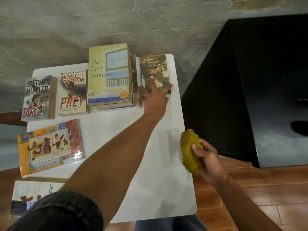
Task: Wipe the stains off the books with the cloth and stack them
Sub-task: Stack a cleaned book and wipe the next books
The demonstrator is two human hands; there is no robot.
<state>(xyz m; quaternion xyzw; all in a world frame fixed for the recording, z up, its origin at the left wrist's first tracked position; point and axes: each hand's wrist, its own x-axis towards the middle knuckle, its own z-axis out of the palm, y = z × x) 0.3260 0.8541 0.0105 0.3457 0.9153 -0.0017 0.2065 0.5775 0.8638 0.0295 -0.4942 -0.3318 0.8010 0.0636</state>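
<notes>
White table: left hand spreads fingers over Tom Sawyer book, hiding its lower cover; right hand grips cloth.

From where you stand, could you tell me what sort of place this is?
Probably a plain room at home: a small white table against a bare concrete wall, with a terracotta tile floor.

— What sort of place is this?

— A plain room in a home, by the look of it. A small white table stands against a rough grey plastered wall across the top of the frame.

— What else points to a home?

— Reddish-brown floor tiles at the lower right, a black piece of furniture at the upper right, and paperback novels laid out on the table, some stained.
</notes>
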